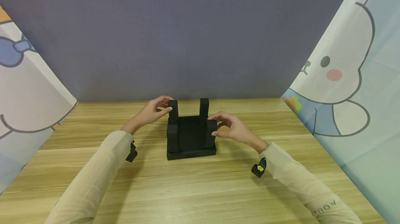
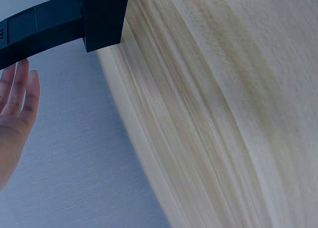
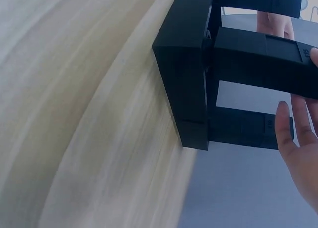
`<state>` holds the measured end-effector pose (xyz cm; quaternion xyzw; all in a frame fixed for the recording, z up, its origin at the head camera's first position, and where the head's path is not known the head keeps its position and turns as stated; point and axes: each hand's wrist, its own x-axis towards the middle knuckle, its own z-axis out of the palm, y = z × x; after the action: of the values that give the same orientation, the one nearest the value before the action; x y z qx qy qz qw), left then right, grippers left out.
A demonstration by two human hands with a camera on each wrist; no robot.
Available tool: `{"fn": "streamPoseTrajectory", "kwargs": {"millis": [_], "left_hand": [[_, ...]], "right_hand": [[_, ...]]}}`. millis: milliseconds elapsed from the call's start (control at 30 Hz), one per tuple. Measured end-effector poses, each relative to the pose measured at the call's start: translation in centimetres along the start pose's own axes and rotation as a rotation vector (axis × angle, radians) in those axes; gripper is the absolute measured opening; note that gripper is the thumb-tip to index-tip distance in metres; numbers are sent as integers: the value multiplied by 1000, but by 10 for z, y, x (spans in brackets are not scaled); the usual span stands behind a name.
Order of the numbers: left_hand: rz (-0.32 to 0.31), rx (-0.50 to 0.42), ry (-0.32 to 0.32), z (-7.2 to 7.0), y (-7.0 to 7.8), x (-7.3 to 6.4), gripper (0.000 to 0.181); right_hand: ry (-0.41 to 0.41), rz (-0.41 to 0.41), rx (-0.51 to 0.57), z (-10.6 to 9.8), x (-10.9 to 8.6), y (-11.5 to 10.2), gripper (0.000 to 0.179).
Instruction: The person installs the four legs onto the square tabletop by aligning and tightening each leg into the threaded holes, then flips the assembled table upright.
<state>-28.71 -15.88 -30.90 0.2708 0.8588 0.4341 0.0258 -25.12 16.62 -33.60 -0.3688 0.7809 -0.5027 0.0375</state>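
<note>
A black square base [image 1: 191, 155] with several thick black legs standing up from its corners rests on the wooden table. At its far left leg [image 1: 173, 114] is my left hand [image 1: 149, 112], the thumb against the near face and the fingers behind, close to the top. My right hand [image 1: 235, 130] pinches the near right leg [image 1: 210, 139] near its upper end. The right wrist view shows the thumb on one side of that leg [image 3: 263, 56] and fingers on the other. In the left wrist view, fingertips [image 2: 22, 66] meet the leg's edge, with the thumb hidden.
The wooden table [image 1: 193, 189] ends at a grey-blue panel [image 1: 187, 36] behind the base. Cartoon-printed cloths [image 1: 350, 78] hang on both sides. A small black wrist device [image 1: 258, 169] hangs below each sleeve.
</note>
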Motion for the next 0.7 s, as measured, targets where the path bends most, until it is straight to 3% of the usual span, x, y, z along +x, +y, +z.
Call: {"fn": "streamPoseTrajectory", "kwargs": {"millis": [200, 433, 567, 700], "left_hand": [[1, -16, -3, -1, 0, -1, 40], [0, -11, -4, 0, -1, 0, 40], [0, -16, -6, -1, -1, 0, 40], [-1, -17, -7, -1, -1, 0, 39]], "right_hand": [[-119, -62, 44, -9, 5, -1, 52], [-284, -71, 133, -23, 11, -4, 52], [-301, -53, 136, -25, 12, -4, 48], [-238, -33, 132, -21, 11, -3, 47]]}}
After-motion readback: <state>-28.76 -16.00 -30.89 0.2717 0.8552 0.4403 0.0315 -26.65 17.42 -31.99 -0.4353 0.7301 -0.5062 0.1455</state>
